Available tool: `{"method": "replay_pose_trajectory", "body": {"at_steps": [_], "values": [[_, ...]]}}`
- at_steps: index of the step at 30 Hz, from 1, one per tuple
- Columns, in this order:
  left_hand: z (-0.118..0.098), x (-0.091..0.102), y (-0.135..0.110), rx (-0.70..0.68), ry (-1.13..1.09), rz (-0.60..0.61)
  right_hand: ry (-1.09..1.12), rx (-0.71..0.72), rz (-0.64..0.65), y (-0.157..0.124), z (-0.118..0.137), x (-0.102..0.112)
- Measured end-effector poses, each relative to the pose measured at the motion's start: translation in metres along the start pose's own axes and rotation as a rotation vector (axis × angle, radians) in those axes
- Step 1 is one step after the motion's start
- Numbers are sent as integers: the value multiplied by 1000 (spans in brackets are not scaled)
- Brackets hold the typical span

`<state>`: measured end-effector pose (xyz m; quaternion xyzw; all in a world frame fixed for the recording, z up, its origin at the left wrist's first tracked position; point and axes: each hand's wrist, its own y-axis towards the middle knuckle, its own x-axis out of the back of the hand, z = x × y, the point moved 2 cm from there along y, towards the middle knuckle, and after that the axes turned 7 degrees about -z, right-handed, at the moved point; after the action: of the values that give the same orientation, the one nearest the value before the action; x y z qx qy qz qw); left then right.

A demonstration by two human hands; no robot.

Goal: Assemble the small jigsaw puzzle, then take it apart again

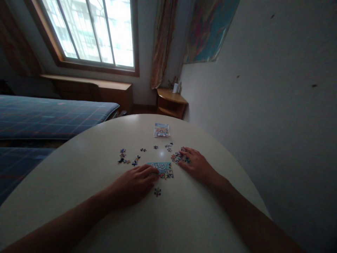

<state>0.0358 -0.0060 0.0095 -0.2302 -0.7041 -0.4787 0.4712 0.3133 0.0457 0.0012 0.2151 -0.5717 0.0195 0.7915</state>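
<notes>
A partly assembled jigsaw puzzle [162, 169] lies on the round white table [105, 175]. My left hand [135, 184] lies flat with fingers stretched out, its fingertips touching the puzzle's left edge. My right hand [196, 164] rests fingers apart on a small heap of loose pieces [179, 158] just right of the puzzle. One loose piece [157, 191] sits near my left hand. More loose pieces [127, 157] are scattered to the left and behind.
A small printed picture card [161, 130] lies at the far side of the table. A bed with a blue checked cover [47, 116] stands to the left. A wooden corner shelf [171, 102] and the wall are close on the right.
</notes>
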Motion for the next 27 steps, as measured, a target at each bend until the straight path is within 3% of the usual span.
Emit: {"method": "replay_pose_trajectory", "body": {"at_steps": [16, 22, 27], "values": [[-1, 0, 1, 6, 22, 35, 82, 47, -134, 4, 11, 3], [0, 0, 0, 12, 20, 30, 62, 193, -45, 2, 24, -1], [1, -2, -1, 5, 23, 23, 41, 168, -48, 4, 21, -2]]}}
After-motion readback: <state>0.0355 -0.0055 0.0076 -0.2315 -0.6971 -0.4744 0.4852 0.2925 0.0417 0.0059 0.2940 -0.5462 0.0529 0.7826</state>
